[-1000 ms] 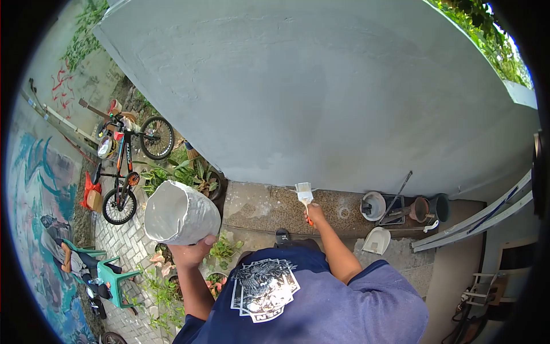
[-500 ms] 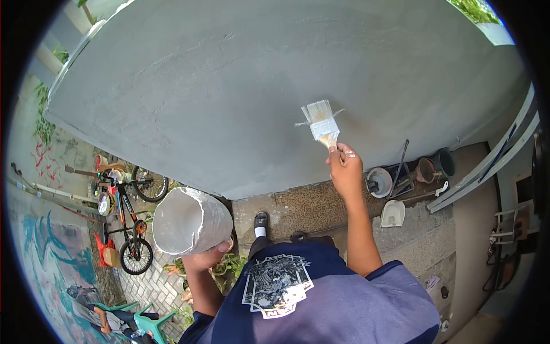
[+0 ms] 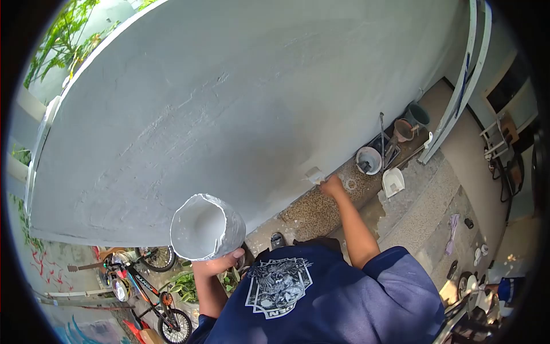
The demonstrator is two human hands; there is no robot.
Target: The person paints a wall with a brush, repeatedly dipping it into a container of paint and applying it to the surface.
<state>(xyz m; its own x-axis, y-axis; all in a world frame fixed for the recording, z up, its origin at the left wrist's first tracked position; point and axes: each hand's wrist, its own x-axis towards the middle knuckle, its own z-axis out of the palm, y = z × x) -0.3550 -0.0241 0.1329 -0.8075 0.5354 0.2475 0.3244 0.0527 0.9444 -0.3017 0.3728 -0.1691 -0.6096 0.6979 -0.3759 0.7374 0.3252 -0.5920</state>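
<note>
My right hand grips the handle of a paintbrush, its bristles low against the grey wall near its bottom edge. In my left hand is a paint bucket with a ragged, paint-crusted rim, tilted so that its pale, coated inside shows. My fingers wrap round the lower part of the bucket, and some of them are hidden behind it. Faint ridges and rough streaks mark the wall's painted surface.
Along the wall's foot at right stand a white bucket, a brown pot and a dark green pot. A white dustpan lies on the paving beside them. A bicycle and leafy plants are at lower left.
My right hand has brought the paintbrush down from mid-wall to near the wall's base. The view has turned, and the bucket sits slightly further right in it.
</note>
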